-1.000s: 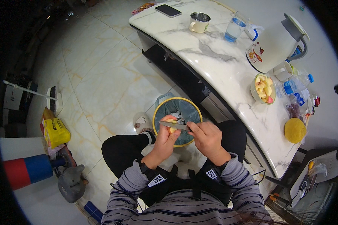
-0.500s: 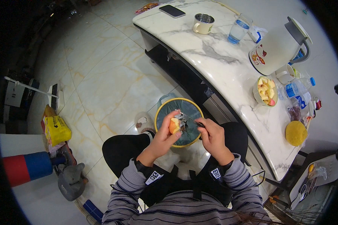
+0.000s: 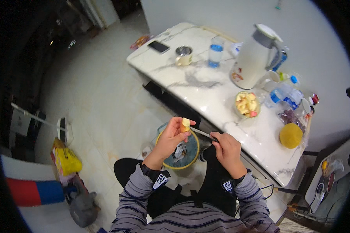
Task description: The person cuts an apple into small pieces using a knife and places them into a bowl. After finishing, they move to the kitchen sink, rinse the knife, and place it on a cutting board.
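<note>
My left hand (image 3: 171, 139) is closed around a piece of apple (image 3: 186, 124), its pale cut flesh facing up and some reddish-yellow skin showing. In my right hand (image 3: 228, 152) is a knife (image 3: 201, 133), its blade pointing left so the tip reaches the apple piece. Both hands are held above a round bin with a yellow rim (image 3: 178, 167), lined with a dark green bag and holding some scraps. On the marble-patterned table to the right stands a clear bowl of cut apple chunks (image 3: 246, 105).
Across the table (image 3: 202, 83) are a phone (image 3: 158, 47), a mug (image 3: 184, 56), a glass of water (image 3: 216, 54), a tall white jug (image 3: 252, 58), a plastic bottle (image 3: 286, 95) and a round yellow object (image 3: 291, 136). A yellow bag (image 3: 68, 161) lies on the floor at left.
My view has tilted up and toward the table. My hands have come up from over the bin's middle to its far side, and the knife blade now meets the apple piece.
</note>
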